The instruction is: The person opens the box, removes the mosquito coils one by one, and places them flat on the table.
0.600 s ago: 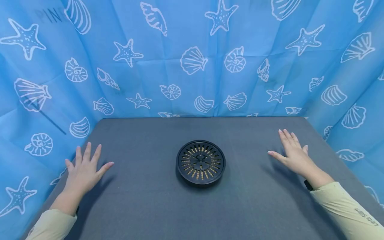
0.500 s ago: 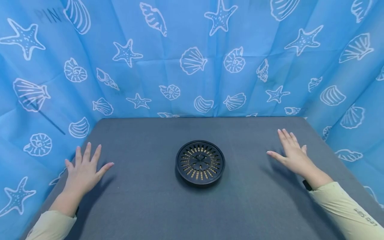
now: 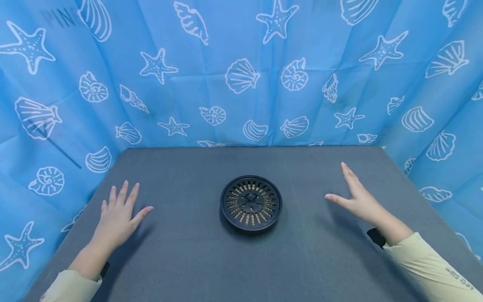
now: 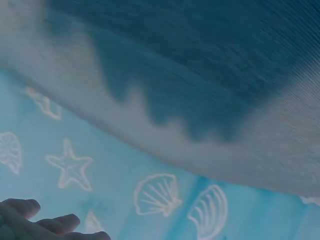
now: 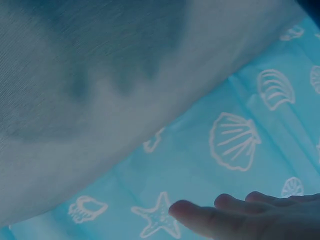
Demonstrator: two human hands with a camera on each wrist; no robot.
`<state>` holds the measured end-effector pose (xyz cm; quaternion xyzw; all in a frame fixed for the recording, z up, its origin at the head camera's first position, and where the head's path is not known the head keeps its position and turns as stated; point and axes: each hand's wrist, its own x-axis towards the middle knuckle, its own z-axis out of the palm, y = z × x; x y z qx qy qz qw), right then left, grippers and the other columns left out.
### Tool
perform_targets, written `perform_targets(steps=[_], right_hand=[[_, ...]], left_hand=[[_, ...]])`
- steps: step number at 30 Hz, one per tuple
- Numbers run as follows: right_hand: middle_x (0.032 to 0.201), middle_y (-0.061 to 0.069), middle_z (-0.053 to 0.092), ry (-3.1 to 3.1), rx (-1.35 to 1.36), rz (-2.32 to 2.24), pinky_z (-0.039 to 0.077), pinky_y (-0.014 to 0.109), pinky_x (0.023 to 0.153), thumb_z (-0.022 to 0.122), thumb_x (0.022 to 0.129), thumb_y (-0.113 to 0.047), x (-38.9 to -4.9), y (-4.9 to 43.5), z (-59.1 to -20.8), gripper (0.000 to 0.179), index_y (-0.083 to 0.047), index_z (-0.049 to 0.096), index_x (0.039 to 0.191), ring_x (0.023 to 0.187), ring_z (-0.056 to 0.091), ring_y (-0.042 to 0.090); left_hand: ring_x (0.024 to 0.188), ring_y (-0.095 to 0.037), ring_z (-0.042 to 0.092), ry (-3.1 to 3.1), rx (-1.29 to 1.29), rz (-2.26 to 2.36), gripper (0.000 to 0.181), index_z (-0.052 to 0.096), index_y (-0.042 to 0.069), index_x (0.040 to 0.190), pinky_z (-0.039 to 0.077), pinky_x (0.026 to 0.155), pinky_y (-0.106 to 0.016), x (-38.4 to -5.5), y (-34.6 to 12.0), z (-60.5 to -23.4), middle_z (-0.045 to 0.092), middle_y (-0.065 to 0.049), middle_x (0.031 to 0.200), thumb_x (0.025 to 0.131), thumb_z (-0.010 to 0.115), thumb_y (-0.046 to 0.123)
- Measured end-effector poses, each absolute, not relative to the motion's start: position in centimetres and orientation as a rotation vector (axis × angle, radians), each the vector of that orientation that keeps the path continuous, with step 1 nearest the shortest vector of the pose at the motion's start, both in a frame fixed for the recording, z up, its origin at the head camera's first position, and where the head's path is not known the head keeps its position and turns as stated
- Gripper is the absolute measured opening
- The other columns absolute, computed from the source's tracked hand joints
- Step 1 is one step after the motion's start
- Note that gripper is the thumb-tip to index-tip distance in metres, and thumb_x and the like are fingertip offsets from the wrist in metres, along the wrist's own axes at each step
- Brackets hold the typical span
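both hands open beside a round black slotted disc (image 3: 251, 203) on the grey tabletop (image 3: 188, 260).

disc lies flat near the tabletop centre, between the hands and well apart from each — nothing touches it. left hand (image 3: 118, 216): fingers straight and spread, palm down at the tabletop, grip open, holding nothing. right hand (image 3: 354, 197): fingers straight, thumb out toward the disc, tilted on its edge, grip open and empty. blue cloth (image 3: 241, 71) with white shells and starfish stands behind and on both sides. wrist views show only fingertips (image 5: 200, 217), cloth and tabletop.
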<state>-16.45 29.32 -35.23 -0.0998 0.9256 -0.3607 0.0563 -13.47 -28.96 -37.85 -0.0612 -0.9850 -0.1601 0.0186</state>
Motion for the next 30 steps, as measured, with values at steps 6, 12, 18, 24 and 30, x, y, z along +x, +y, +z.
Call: perform_targets(steps=[6,12,18,24,30], right_hand=[[0.158,0.026,-0.014,2.742,-0.332,-1.166,0.012,0.075,0.103,0.069,0.091,-0.032,-15.8,28.0,-34.9,0.109,-0.009,-0.018,0.152,0.142,-0.006,0.049],[0.159,0.026,-0.006,2.679,-0.401,-1.255,0.015,0.075,0.103,0.074,0.088,-0.026,-15.2,26.9,-35.1,0.113,-0.012,-0.017,0.153,0.143,0.000,0.049],[0.159,0.025,-0.004,2.587,-0.456,-1.348,0.016,0.072,0.105,0.075,0.087,-0.020,-14.7,25.9,-35.8,0.112,-0.008,-0.015,0.153,0.143,0.002,0.048],[0.160,0.024,-0.003,2.504,-0.499,-1.429,0.014,0.072,0.106,0.075,0.087,-0.016,-14.6,24.6,-36.5,0.111,-0.007,-0.014,0.153,0.143,0.003,0.048],[0.159,0.024,-0.003,2.452,-0.514,-1.458,0.013,0.071,0.107,0.076,0.085,-0.015,-14.6,22.9,-37.3,0.113,-0.003,-0.014,0.153,0.143,0.003,0.048]], left_hand=[[0.139,-0.056,-0.006,-3.042,-0.217,-0.635,0.084,0.012,-0.003,0.154,0.003,0.103,-0.077,-13.0,-27.3,-37.2,0.003,-0.035,0.155,0.100,0.045,0.052],[0.140,-0.054,-0.004,-3.024,-0.256,-0.823,0.081,0.011,-0.003,0.153,0.005,0.104,-0.076,-12.6,-25.8,-36.6,0.005,-0.034,0.155,0.101,0.047,0.047],[0.143,-0.049,-0.004,-3.001,-0.256,-1.069,0.082,0.011,0.001,0.155,0.007,0.103,-0.076,-12.1,-24.0,-36.5,0.005,-0.030,0.157,0.099,0.052,0.046],[0.142,-0.049,0.008,-2.960,-0.275,-1.196,0.077,0.017,0.003,0.155,0.015,0.105,-0.073,-11.8,-22.4,-36.5,0.013,-0.028,0.157,0.099,0.054,0.041],[0.140,-0.045,0.023,-2.866,-0.290,-1.355,0.070,0.025,0.003,0.153,0.027,0.108,-0.065,-11.5,-20.5,-36.6,0.024,-0.026,0.155,0.099,0.057,0.033]])
